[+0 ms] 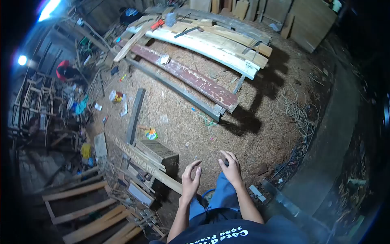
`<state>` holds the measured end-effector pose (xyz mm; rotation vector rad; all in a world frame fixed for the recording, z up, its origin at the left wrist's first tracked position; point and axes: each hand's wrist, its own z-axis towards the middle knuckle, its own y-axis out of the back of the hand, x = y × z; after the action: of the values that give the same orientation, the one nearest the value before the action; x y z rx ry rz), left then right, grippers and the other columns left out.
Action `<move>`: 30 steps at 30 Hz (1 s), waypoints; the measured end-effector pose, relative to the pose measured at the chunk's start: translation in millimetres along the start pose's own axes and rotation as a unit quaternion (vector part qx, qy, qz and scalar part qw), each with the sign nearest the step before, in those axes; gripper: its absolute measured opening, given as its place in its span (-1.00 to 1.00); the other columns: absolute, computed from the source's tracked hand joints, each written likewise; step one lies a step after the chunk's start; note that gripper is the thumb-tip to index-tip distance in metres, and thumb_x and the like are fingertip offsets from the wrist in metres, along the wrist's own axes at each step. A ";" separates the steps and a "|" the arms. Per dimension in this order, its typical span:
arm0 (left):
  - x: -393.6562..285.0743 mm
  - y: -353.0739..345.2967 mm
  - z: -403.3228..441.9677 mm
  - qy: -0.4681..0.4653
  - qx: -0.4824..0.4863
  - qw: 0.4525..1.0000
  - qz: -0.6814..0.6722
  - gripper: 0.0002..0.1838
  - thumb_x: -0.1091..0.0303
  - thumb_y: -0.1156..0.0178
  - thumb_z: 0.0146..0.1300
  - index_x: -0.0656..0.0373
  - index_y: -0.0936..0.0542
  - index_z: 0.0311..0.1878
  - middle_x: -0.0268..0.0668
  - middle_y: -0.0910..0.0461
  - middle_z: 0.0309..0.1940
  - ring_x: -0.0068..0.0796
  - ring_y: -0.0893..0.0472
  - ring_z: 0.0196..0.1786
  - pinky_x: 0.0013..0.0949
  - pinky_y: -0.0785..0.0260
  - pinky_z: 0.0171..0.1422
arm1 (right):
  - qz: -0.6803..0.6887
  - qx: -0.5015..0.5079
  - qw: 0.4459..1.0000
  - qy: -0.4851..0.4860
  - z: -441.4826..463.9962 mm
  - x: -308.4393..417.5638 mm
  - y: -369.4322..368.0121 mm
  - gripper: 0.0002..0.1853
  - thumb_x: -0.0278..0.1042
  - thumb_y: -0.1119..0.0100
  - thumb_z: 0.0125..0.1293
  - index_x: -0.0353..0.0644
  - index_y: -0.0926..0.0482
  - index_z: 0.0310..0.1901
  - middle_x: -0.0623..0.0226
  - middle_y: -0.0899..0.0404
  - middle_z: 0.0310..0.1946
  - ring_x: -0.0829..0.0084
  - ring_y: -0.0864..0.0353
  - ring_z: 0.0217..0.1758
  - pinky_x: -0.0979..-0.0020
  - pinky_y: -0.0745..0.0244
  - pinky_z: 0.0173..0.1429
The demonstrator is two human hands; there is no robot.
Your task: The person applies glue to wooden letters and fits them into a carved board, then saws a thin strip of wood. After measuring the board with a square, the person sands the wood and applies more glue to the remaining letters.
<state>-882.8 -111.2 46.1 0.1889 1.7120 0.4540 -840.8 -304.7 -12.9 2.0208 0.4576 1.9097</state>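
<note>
My left hand (pixel 190 179) is raised over my lap, fingers curled forward and thumb held apart, with nothing visible in it. Close beside it, my right hand (pixel 231 166) has a similar curved shape; a small dark patch between its thumb and fingers looks like a gap or shadow. The hands do not touch each other. Left of my left hand lies a long wooden board with carved letters (pixel 138 157), next to a wooden block (pixel 157 149). Blue trousers (pixel 224 193) show below my hands.
Ahead stands a low bench with a worn red plank (pixel 189 77), a white beam (pixel 203 48) and tools. Tangled cord (pixel 298 112) lies right on the shaving-covered ground. Wooden frames (pixel 77 195) lie lower left. A person in red (pixel 65 71) is at far left.
</note>
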 end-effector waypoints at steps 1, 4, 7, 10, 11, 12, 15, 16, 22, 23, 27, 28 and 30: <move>-2.6 -5.8 5.1 -0.001 -0.006 1.000 -0.003 -0.68 0.41 -0.29 0.50 0.24 -0.68 0.25 -0.07 -0.74 0.13 -0.19 -0.70 0.23 -0.20 -0.49 0.38 | 0.011 0.018 1.000 0.011 7.8 0.4 4.4 -0.59 -0.41 -0.39 0.36 -0.19 -0.67 0.24 0.04 -0.66 0.15 -0.01 -0.64 0.25 0.14 -0.54 0.34; -9.0 -15.4 20.0 0.016 -0.019 1.000 0.005 -0.68 0.40 -0.29 0.50 0.24 -0.68 0.25 -0.06 -0.73 0.14 -0.18 -0.70 0.24 -0.21 -0.48 0.39 | -0.010 0.061 0.998 0.031 36.1 9.7 20.3 -0.60 -0.42 -0.37 0.38 -0.21 -0.67 0.24 0.01 -0.65 0.18 -0.02 -0.64 0.27 0.14 -0.54 0.37; -18.2 -16.7 34.9 0.027 -0.039 0.999 -0.005 -0.68 0.39 -0.28 0.50 0.24 -0.68 0.25 -0.05 -0.73 0.15 -0.15 -0.69 0.26 -0.18 -0.48 0.40 | -0.018 0.092 0.994 0.051 65.8 20.6 34.6 -0.60 -0.42 -0.37 0.38 -0.22 -0.66 0.24 0.01 -0.64 0.20 -0.02 -0.63 0.28 0.14 -0.52 0.39; -23.0 -5.3 52.9 0.014 -0.064 0.998 -0.017 -0.67 0.38 -0.27 0.50 0.24 -0.67 0.25 -0.04 -0.73 0.15 -0.10 -0.70 0.25 -0.15 -0.47 0.42 | -0.020 0.096 0.993 0.059 98.5 28.9 36.3 -0.60 -0.40 -0.37 0.40 -0.23 -0.66 0.25 0.01 -0.64 0.18 -0.04 -0.61 0.29 0.15 -0.49 0.41; -23.1 1.1 58.3 0.013 -0.072 0.997 -0.018 -0.67 0.38 -0.27 0.50 0.24 -0.67 0.25 -0.04 -0.73 0.15 -0.10 -0.70 0.25 -0.15 -0.47 0.42 | -0.044 0.093 0.992 0.073 107.9 32.0 34.3 -0.60 -0.40 -0.37 0.40 -0.23 -0.66 0.24 0.01 -0.64 0.18 -0.04 -0.61 0.29 0.14 -0.48 0.42; -22.4 7.3 63.4 0.012 -0.083 0.996 -0.019 -0.67 0.38 -0.27 0.50 0.24 -0.67 0.25 -0.04 -0.73 0.14 -0.10 -0.70 0.25 -0.15 -0.46 0.42 | -0.054 0.098 0.990 0.082 117.3 33.9 30.7 -0.60 -0.39 -0.37 0.39 -0.22 -0.66 0.24 0.01 -0.64 0.18 -0.03 -0.60 0.29 0.13 -0.47 0.42; -13.1 27.2 79.5 0.017 -0.107 0.994 -0.015 -0.67 0.38 -0.27 0.50 0.24 -0.67 0.26 -0.04 -0.74 0.12 -0.12 -0.71 0.25 -0.15 -0.47 0.41 | -0.076 0.120 0.984 0.106 144.6 44.9 10.4 -0.60 -0.37 -0.39 0.39 -0.21 -0.67 0.24 0.01 -0.64 0.19 -0.03 -0.60 0.30 0.11 -0.46 0.43; -7.6 34.2 86.6 0.025 -0.112 0.993 -0.005 -0.67 0.39 -0.26 0.50 0.24 -0.67 0.26 -0.05 -0.75 0.11 -0.13 -0.71 0.24 -0.16 -0.48 0.40 | -0.086 0.131 0.981 0.112 153.8 50.3 3.6 -0.59 -0.36 -0.39 0.38 -0.20 -0.67 0.24 0.01 -0.64 0.19 -0.02 -0.60 0.31 0.11 -0.45 0.43; 49.6 87.2 153.7 0.046 -0.150 0.984 -0.087 -0.71 0.38 -0.25 0.54 0.28 -0.68 0.21 -0.17 -0.78 0.08 -0.35 -0.74 0.17 -0.26 -0.53 0.33 | -0.042 0.156 0.975 0.154 198.6 134.9 -42.4 -0.59 -0.39 -0.39 0.39 -0.27 -0.67 0.24 0.01 -0.68 0.18 0.03 -0.65 0.30 0.16 -0.48 0.44; 58.0 98.2 171.4 0.046 -0.153 0.982 -0.101 -0.72 0.37 -0.24 0.54 0.27 -0.68 0.21 -0.18 -0.78 0.08 -0.36 -0.73 0.18 -0.27 -0.53 0.33 | -0.046 0.146 0.974 0.166 207.0 144.6 -51.7 -0.59 -0.40 -0.39 0.39 -0.28 -0.67 0.24 0.04 -0.69 0.17 0.07 -0.65 0.29 0.18 -0.49 0.43; 50.3 165.2 237.7 -0.022 -0.169 0.984 -0.056 -0.69 0.37 -0.23 0.56 0.28 -0.63 0.26 -0.19 -0.77 0.08 -0.40 -0.71 0.17 -0.31 -0.50 0.33 | -0.024 0.128 0.977 0.170 243.5 170.1 -87.1 -0.60 -0.39 -0.38 0.41 -0.26 -0.67 0.25 0.10 -0.69 0.18 0.15 -0.66 0.28 0.20 -0.52 0.39; 46.0 182.3 257.5 -0.025 -0.175 0.983 -0.055 -0.69 0.37 -0.23 0.56 0.28 -0.63 0.26 -0.19 -0.77 0.08 -0.40 -0.71 0.17 -0.31 -0.50 0.33 | -0.006 0.126 0.979 0.161 257.9 175.2 -99.8 -0.59 -0.38 -0.38 0.42 -0.25 -0.66 0.26 0.12 -0.68 0.20 0.17 -0.66 0.27 0.20 -0.52 0.38; 45.0 207.8 276.6 -0.018 -0.175 0.984 -0.026 -0.67 0.36 -0.22 0.57 0.28 -0.63 0.28 -0.19 -0.76 0.10 -0.39 -0.70 0.21 -0.31 -0.49 0.38 | -0.022 0.136 0.977 0.165 280.8 181.5 -120.3 -0.58 -0.39 -0.38 0.42 -0.24 -0.65 0.28 0.11 -0.66 0.22 0.18 -0.66 0.29 0.19 -0.53 0.37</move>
<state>-648.7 147.5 52.3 -0.1022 1.5696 0.6987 -552.0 -120.4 81.4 1.8259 0.8817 2.2681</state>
